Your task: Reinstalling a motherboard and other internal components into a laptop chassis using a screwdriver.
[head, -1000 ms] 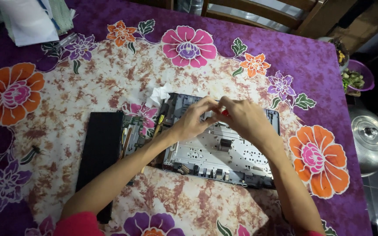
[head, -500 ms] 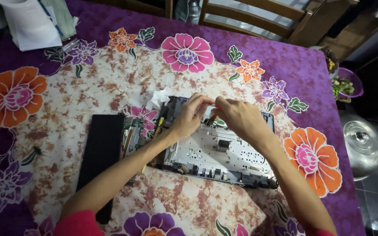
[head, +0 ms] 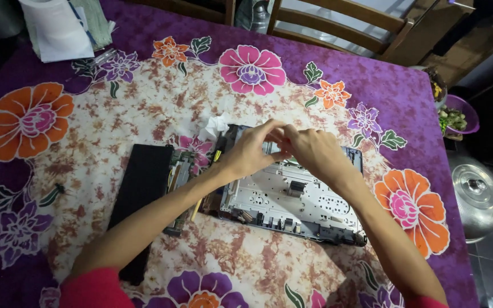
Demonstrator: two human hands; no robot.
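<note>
An opened laptop base point(head: 292, 202), grey metal inside with a dark frame, lies on the floral tablecloth point(head: 144, 97). My left hand point(head: 252, 151) and my right hand point(head: 309, 151) meet over its far edge, fingertips pinched close together on something small that I cannot make out. Both forearms reach in from the bottom, sleeves red. A crumpled white tissue point(head: 215, 125) lies just left of the hands.
A long black panel point(head: 141, 194) lies left of the base, with a green circuit board point(head: 179, 177) and a yellow-handled tool point(head: 218, 154) between them. Folded papers point(head: 58, 28) sit at the far left corner. A wooden chair point(head: 338, 25) stands beyond the table; a metal lid point(head: 477, 194) at right.
Both hands stay pinched together over the far edge of the laptop base. The view has shifted slightly; nothing else has visibly moved.
</note>
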